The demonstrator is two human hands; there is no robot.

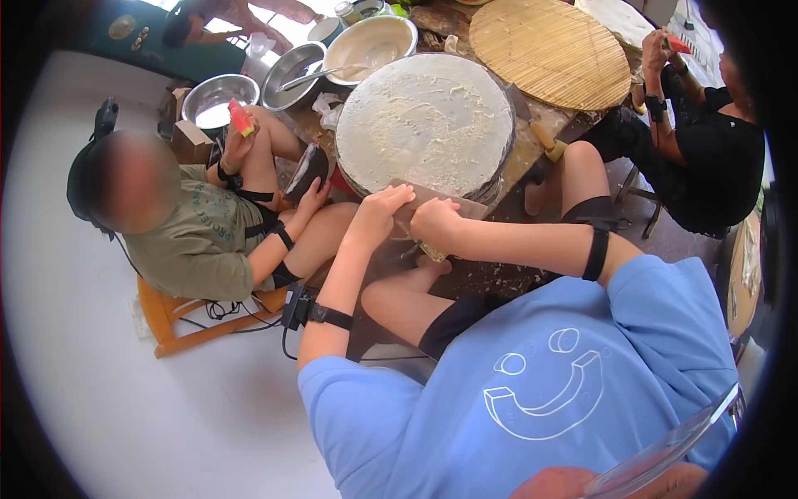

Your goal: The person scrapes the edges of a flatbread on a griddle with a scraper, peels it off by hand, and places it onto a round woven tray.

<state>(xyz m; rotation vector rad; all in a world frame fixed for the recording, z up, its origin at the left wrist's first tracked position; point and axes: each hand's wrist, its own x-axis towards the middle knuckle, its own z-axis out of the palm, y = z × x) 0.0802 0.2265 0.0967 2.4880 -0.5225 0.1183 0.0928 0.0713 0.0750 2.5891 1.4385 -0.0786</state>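
A large round slab (426, 116), perhaps a griddle, lies in front of me, its top coated with pale, crumbly residue. At its near edge is a flat brownish scraper (471, 208). My right hand (438, 224) is closed in a fist around the scraper's handle, whose yellowish end shows below. My left hand (384, 212) rests at the blade's left end, fingers bent and pressed together on it. The blade meets the slab's rim; how far it reaches over the top is partly hidden by my hands.
Metal bowls (220, 90) and a cream basin (397, 40) with a ladle stand behind left. A round woven mat (549, 50) lies behind right. One person (195, 220) sits left holding watermelon and a dark curved object; another (706, 158) sits right, also holding watermelon.
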